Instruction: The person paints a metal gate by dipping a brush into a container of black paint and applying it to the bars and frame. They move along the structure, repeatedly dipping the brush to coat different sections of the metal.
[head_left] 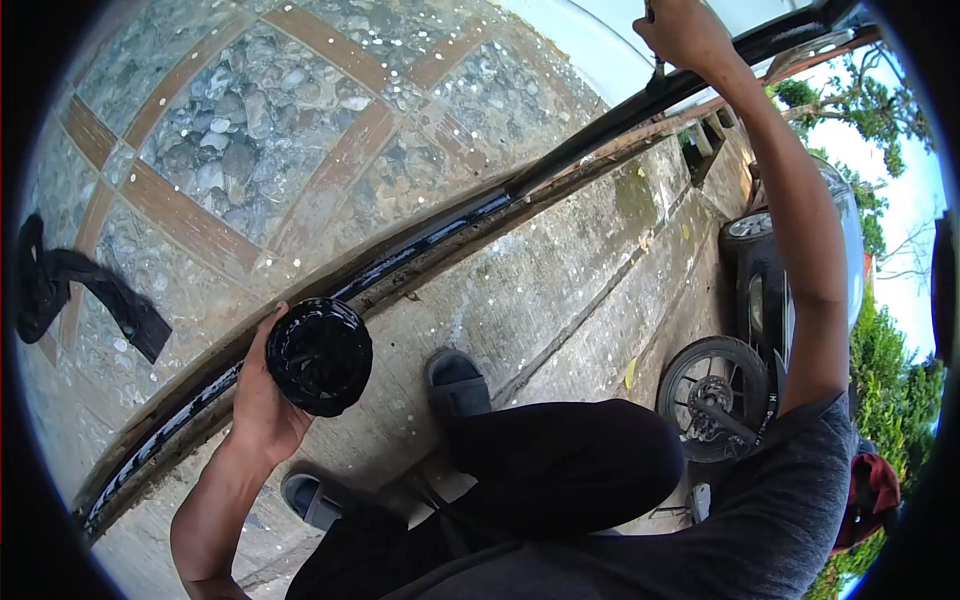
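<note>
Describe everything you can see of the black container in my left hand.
The black container is round and open-topped, with an uneven rim. Its inside has a glossy black coating that looks wet; its material and how full it is cannot be told. The opening faces the camera. The left hand grips its side, and nothing else visibly touches it. In the picture it overlaps part of the black strip and the concrete ground behind it.

No clearly legible lettering.
</note>
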